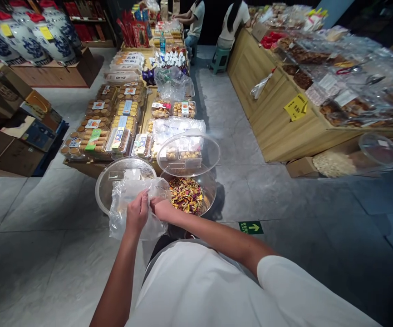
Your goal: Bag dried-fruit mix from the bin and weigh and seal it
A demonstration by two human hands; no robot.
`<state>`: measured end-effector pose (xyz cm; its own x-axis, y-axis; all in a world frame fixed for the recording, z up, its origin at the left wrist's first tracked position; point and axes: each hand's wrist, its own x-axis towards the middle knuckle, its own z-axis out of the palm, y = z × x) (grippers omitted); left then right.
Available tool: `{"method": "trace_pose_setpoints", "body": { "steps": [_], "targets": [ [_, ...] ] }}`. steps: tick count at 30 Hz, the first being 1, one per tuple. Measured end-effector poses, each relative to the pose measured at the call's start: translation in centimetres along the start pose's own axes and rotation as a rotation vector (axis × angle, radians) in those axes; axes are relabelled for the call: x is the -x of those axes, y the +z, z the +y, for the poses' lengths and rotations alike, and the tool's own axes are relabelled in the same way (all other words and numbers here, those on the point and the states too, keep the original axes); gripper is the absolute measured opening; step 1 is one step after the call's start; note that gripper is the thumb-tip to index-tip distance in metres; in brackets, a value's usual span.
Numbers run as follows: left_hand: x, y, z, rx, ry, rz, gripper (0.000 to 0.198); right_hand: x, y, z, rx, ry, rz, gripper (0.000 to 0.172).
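Note:
Both my hands grip a crumpled clear plastic bag (128, 213) in front of my chest. My left hand (137, 213) is closed on the bag's upper edge. My right hand (161, 208) pinches the same edge just to the right, the two hands almost touching. Directly behind the bag stands a round metal tub (207, 190) filled with mixed coloured dried pieces (187, 194). Its clear lid (188, 152) is tipped up at the back. A second tub with a clear lid (121, 175) stands to the left, partly hidden by the bag.
A long display table (125, 122) of boxed cookies and packaged snacks runs away from me. A wooden counter (278, 113) with bagged goods lines the right. Two people sit at the far end. Blue-and-white jars (29, 36) and cardboard boxes stand on the left. Grey tiled floor (285, 218) lies between.

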<state>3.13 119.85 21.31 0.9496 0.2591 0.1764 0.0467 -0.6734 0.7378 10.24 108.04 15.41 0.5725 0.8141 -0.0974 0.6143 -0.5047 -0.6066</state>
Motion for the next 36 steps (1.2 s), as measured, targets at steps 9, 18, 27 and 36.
{"method": "trace_pose_setpoints", "body": {
  "steps": [9,18,27,36],
  "targets": [
    [0.1,0.6,-1.8,-0.024,-0.007,0.017,0.050,12.6,-6.6,4.7,-0.029,0.359,0.172,0.021],
    [-0.9,1.7,-3.1,-0.084,-0.053,-0.003,0.047,19.9,-5.9,15.4,-0.064,0.699,0.137,0.025],
    [-1.2,2.7,-3.5,-0.120,-0.054,-0.023,0.048,10.9,-0.4,21.4,0.269,0.778,-0.241,0.035],
    [-1.2,2.8,-3.0,-0.151,-0.042,-0.044,0.042,9.9,3.6,25.1,0.293,0.609,-0.391,0.037]
  ]
}}
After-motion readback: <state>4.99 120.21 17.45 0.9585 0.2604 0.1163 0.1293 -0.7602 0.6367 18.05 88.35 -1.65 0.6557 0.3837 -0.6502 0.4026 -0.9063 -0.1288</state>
